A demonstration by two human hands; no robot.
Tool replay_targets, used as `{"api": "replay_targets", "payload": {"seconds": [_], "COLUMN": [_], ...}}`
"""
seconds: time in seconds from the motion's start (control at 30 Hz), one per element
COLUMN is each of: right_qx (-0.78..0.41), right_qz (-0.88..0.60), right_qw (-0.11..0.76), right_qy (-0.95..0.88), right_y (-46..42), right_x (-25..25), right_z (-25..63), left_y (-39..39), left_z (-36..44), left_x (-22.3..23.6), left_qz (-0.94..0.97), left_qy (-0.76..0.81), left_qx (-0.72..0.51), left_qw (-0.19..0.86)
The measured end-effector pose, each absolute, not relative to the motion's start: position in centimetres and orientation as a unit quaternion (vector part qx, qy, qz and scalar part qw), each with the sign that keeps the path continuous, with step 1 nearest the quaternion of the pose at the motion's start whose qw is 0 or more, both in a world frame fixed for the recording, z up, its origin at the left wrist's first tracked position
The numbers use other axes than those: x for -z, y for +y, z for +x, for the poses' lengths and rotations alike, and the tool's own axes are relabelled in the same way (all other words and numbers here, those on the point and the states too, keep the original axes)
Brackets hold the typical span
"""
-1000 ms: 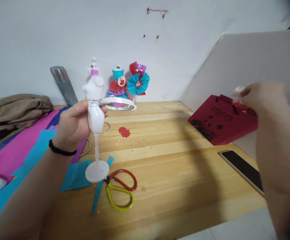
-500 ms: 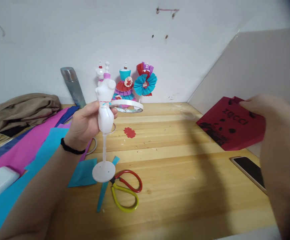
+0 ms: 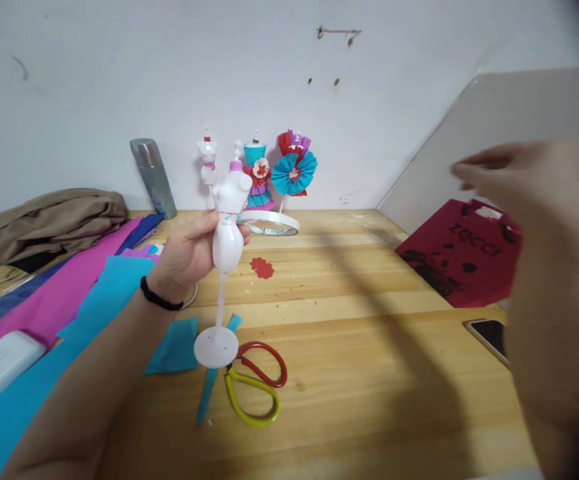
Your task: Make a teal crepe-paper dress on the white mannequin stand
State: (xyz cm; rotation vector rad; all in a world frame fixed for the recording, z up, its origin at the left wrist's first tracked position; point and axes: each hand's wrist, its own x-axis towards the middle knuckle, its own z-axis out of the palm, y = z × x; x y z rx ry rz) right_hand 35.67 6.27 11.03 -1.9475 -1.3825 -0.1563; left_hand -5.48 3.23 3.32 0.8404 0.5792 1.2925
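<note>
My left hand [image 3: 182, 253] is wrapped round the waist of a small white mannequin [image 3: 228, 247] on a round-based stand, holding it upright. A roll of tape [image 3: 282, 221] sticks out beside its waist, next to my left fingertips. A thin red line and small blue bits show at the waist, and a pink band circles the neck. My right hand [image 3: 529, 177], somewhat blurred, is raised in front of a red paper bag [image 3: 462, 250], apart from it. Its fingers are pinched together; what they hold, if anything, is too small to make out.
Scissors [image 3: 252, 420] lie by a blue strip [image 3: 206, 393] below the mannequin. Dressed mannequins [image 3: 294, 173] and a flask [image 3: 154, 180] stand at the wall. Coloured sheets [image 3: 94, 287] cover the left side. A phone [image 3: 489, 337] lies right; a red paper cutout [image 3: 262, 268] lies mid-table.
My right hand has let go of the red bag and risen above it; the bag now rests near the right wall. The mannequin in my left hand has shifted slightly right and down in view.
</note>
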Motion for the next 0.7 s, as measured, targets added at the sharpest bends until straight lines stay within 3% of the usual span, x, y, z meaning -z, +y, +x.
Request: {"api": "replay_targets", "payload": {"seconds": [0.1,0.2,0.33,0.47,0.7], "right_qx": [-0.087,-0.244,-0.26,-0.33,-0.419], "right_qz": [-0.639,-0.468,-0.343,-0.314,-0.298], "right_qw": [0.451,0.464,0.458,0.42,0.428], "right_qy": [-0.618,-0.711,-0.778,-0.785,-0.744], "right_y": [3.9,2.4,1.6,1.5,2.2], "right_x": [-8.9,-6.0,-3.6,-3.5,-4.0], "right_z": [27.9,22.4,18.3,16.8,17.5], "left_y": [3.5,3.7,3.7,3.6,3.6], "left_z": [-5.4,-5.1,-4.6,-4.2,-3.8], "left_x": [-2.5,-1.9,-1.5,-1.3,-0.9], "left_qz": [0.383,0.391,0.425,0.456,0.443], "left_qy": [0.237,0.222,0.206,0.197,0.207], "left_qx": [-0.556,-0.542,-0.519,-0.511,-0.513], "left_qw": [0.698,0.71,0.712,0.702,0.705]}}
